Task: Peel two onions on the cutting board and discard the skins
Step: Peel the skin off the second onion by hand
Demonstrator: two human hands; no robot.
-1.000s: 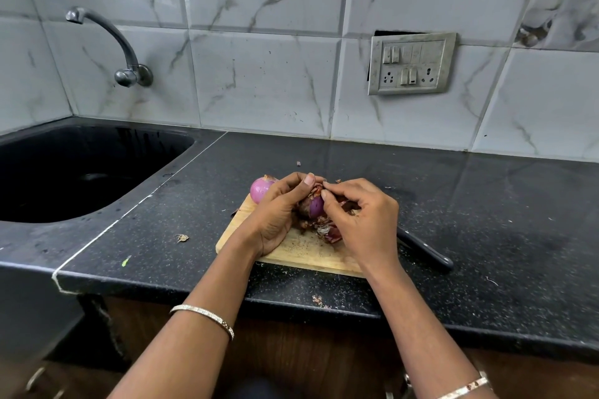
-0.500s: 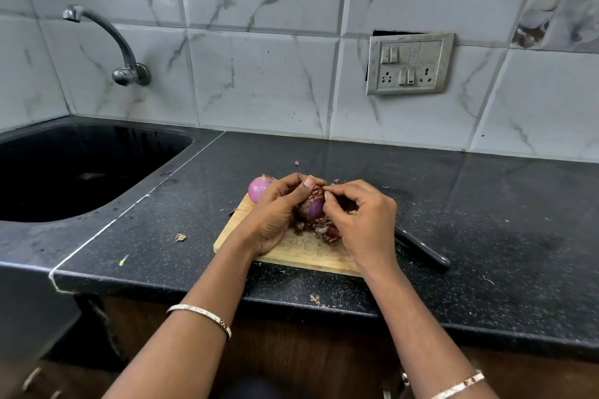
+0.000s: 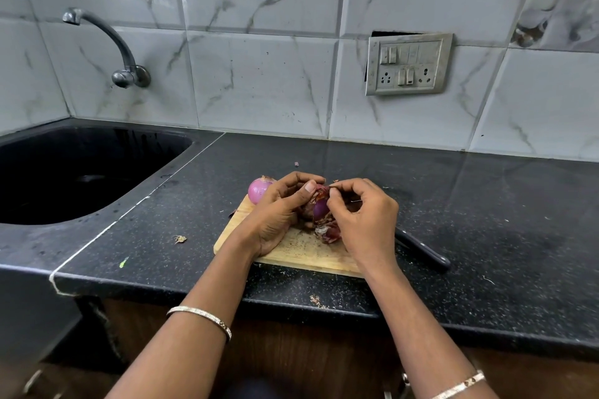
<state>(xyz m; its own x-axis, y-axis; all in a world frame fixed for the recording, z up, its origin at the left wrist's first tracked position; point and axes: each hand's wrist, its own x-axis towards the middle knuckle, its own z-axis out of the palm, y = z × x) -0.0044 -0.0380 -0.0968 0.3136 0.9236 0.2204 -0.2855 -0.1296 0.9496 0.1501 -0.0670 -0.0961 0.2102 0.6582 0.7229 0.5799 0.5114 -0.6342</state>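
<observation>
A wooden cutting board lies on the black counter. Over its middle, my left hand grips a red onion that is partly peeled, with purple flesh showing. My right hand pinches a strip of dry skin at the top of that onion. A peeled pink onion sits at the board's far left corner, just behind my left hand. Loose reddish skins lie on the board under my hands.
A black-handled knife lies on the counter at the board's right, partly hidden by my right wrist. A black sink with a wall tap is at the left. Skin scraps dot the counter.
My right thumb and fingers have shifted up to the onion's top and pulled the skin a little. My left hand keeps its hold, and the view has barely shifted.
</observation>
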